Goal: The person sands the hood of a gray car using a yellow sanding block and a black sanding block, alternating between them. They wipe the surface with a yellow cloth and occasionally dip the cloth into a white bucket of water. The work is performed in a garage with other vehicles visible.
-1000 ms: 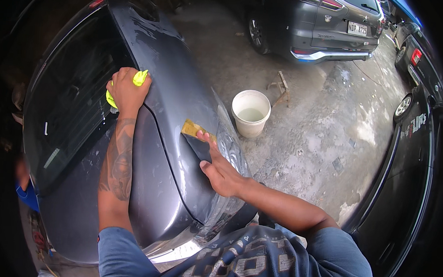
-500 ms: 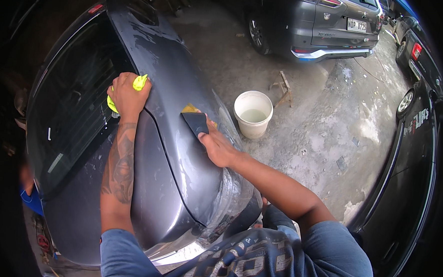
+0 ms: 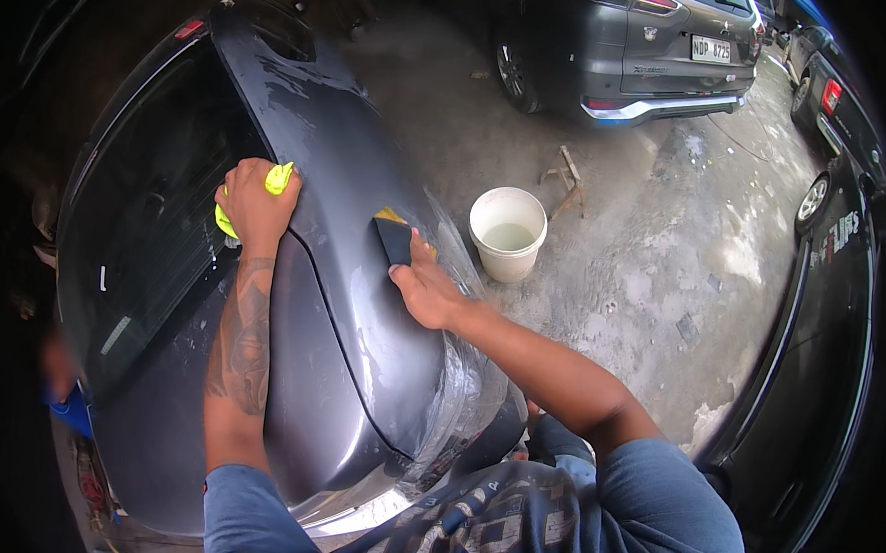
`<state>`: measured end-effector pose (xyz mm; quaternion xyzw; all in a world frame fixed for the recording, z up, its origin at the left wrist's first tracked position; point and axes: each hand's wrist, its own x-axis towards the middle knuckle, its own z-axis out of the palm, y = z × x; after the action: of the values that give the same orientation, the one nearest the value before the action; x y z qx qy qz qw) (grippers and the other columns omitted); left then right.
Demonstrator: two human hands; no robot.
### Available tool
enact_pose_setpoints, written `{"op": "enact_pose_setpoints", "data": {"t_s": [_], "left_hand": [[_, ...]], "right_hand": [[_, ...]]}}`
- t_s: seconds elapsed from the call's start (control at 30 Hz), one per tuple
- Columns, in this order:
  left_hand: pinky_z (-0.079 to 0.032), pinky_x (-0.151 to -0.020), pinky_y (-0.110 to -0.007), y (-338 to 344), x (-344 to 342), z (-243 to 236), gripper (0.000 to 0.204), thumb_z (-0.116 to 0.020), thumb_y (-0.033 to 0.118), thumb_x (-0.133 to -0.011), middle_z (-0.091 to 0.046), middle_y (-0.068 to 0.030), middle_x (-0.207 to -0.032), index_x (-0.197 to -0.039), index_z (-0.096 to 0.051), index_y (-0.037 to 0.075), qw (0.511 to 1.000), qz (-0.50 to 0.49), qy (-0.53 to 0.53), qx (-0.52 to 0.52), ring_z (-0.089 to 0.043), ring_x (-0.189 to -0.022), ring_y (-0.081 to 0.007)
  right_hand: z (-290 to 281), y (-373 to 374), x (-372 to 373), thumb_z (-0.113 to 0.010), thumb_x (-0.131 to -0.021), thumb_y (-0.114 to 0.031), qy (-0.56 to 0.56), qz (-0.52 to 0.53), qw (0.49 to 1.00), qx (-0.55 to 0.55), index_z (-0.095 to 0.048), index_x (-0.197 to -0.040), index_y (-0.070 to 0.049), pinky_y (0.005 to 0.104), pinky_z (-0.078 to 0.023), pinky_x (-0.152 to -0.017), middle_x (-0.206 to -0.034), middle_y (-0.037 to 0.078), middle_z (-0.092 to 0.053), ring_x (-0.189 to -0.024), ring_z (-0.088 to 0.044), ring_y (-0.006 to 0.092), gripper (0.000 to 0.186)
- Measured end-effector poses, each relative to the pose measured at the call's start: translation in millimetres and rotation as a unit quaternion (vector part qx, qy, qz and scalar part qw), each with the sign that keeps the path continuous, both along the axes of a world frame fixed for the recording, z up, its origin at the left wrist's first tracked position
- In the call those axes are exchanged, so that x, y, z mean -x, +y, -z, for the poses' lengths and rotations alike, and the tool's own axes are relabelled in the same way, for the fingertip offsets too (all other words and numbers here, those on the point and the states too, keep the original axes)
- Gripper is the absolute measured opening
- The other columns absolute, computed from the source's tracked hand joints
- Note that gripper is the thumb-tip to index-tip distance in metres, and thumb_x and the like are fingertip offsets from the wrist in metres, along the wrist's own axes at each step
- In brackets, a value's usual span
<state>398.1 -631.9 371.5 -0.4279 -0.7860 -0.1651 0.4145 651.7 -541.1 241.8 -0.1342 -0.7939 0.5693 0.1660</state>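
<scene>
A dark grey car fills the left and middle of the head view, its rear panel wet and streaked. My left hand is closed around a bright yellow-green cloth and rests by the edge of the rear window. On the curved rear side panel, my right hand grips a dark sanding block with yellowish sandpaper showing at its far edge. The block's underside is hidden against the panel. Clear plastic film covers the taillight area beside my right wrist.
A white bucket of cloudy water stands on the concrete floor right of the car. Behind it is a small wooden stand. A grey car is parked beyond, and a black vehicle lines the right side. Part of another person shows at far left.
My right hand and the sanding block have shifted slightly right along the panel, and the block is turned a little. The left hand stays at the window edge with the cloth.
</scene>
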Motion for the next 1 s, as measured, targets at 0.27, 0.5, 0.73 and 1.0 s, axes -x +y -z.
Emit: {"op": "enact_pose_setpoints", "data": {"t_s": [0.27,0.5,0.73,1.0], "left_hand": [[-0.042,-0.097,-0.048,1,-7,-5,0.032,-0.081,0.039,-0.083,-0.070,-0.0040,-0.109,-0.095,-0.074,0.010,1.000,0.014,0.015,0.008,-0.063,-0.110,-0.0295],[-0.041,-0.098,-0.049,-9,2,-3,0.031,-0.081,0.039,-0.082,-0.070,-0.0027,-0.109,-0.094,-0.075,0.011,1.000,0.026,0.002,-0.004,-0.062,-0.111,-0.0290],[-0.040,-0.097,-0.047,-5,-2,-3,0.031,-0.082,0.041,-0.082,-0.070,-0.0025,-0.105,-0.092,-0.075,0.012,0.999,0.034,0.005,-0.023,-0.063,-0.108,-0.0278],[-0.038,-0.101,-0.051,-9,-7,3,0.033,-0.084,0.041,-0.081,-0.069,-0.0040,-0.113,-0.096,-0.076,0.012,0.999,0.026,-0.022,-0.014,-0.061,-0.113,-0.0288]], "right_hand": [[-7,7,-3,-0.023,-0.107,-0.028,0.011,0.009,0.999,-0.036,-0.015,-0.166,0.010,0.0473,-0.001,-0.133,-0.176,0.029,-0.007,-0.165,0.002,0.0400,0.071],[-15,-65,-63,-0.036,-0.113,-0.051,0.090,0.026,0.983,-0.156,-0.022,-0.162,0.014,0.0541,-0.012,-0.131,-0.170,0.037,-0.018,-0.161,-0.011,0.0497,0.083],[-4,-66,-76,-0.041,-0.114,-0.042,-0.020,0.067,0.996,-0.053,-0.014,-0.160,0.020,0.0520,-0.012,-0.132,-0.168,0.040,-0.021,-0.161,-0.014,0.0506,0.082],[-40,-8,-37,-0.040,-0.113,-0.049,-0.094,0.072,0.992,0.049,-0.041,-0.148,0.020,0.0462,-0.027,-0.126,-0.154,0.041,-0.046,-0.152,-0.037,0.0483,0.077]]}}
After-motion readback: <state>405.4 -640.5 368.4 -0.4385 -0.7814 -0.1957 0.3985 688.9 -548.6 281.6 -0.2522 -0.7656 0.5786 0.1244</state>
